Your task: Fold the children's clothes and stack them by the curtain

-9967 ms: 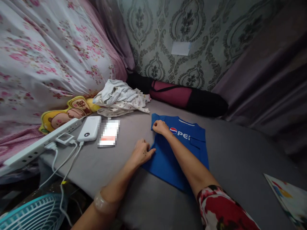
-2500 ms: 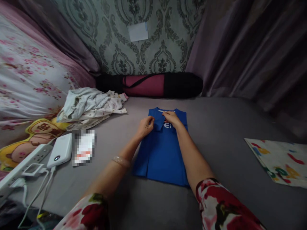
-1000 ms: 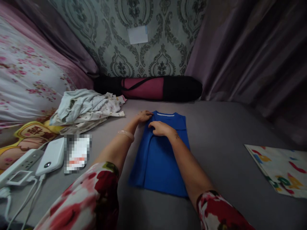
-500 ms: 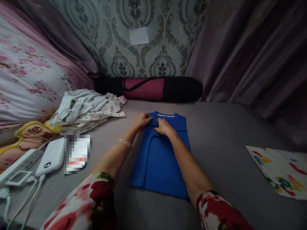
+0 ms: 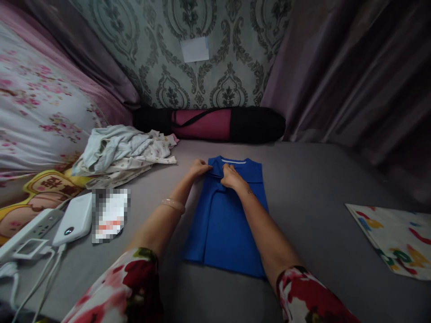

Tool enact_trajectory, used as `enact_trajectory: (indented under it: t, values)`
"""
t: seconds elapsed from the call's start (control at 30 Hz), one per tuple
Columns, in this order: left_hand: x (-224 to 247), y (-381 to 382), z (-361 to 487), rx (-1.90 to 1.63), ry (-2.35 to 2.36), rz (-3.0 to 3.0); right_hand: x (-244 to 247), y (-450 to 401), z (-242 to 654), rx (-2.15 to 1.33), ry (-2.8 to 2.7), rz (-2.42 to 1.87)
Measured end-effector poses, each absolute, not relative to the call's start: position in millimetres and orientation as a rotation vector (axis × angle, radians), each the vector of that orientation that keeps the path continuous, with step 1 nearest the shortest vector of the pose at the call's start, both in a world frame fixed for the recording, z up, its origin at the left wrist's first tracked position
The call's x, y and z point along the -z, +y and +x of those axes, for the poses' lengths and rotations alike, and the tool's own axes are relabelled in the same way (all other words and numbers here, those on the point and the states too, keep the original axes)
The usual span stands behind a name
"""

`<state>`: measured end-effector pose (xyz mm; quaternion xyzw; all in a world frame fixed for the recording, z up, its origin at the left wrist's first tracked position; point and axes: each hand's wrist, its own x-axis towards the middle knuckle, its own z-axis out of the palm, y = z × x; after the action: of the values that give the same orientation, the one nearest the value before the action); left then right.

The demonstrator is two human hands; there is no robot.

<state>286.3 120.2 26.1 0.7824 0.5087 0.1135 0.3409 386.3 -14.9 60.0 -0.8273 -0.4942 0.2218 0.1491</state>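
Blue shirt point(image 5: 232, 233) lay mid-surface point(image 5: 310, 197), short of far edge. Left hand point(image 5: 199, 168) pinched shoulder corner, right hand point(image 5: 233, 178) pinched folded-in cloth; gentle, even tension seemed best for straight crease.

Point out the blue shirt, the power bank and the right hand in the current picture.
Blue shirt point(image 5: 232, 237): head view, on its lower body.
Power bank point(image 5: 74, 216): head view, on its white face.
Right hand point(image 5: 233, 179): head view, on its back.

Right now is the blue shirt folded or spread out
Partly folded: the blue shirt lies flat, its sides turned inward, both hands at its upper part.
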Motion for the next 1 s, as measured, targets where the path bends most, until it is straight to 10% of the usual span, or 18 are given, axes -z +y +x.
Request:
enact_trajectory:
  t: [0.5,1.0]
  values:
    - [-5.7,131.8,292.7,-0.694,0.936,2.422,-73.3,-17.4,374.3,-0.461,-1.800,-2.409]
    - [14.7,150.3,305.8,-0.287,0.541,2.689,-23.3,-3.4,345.8,-0.562,-1.712,-2.434]
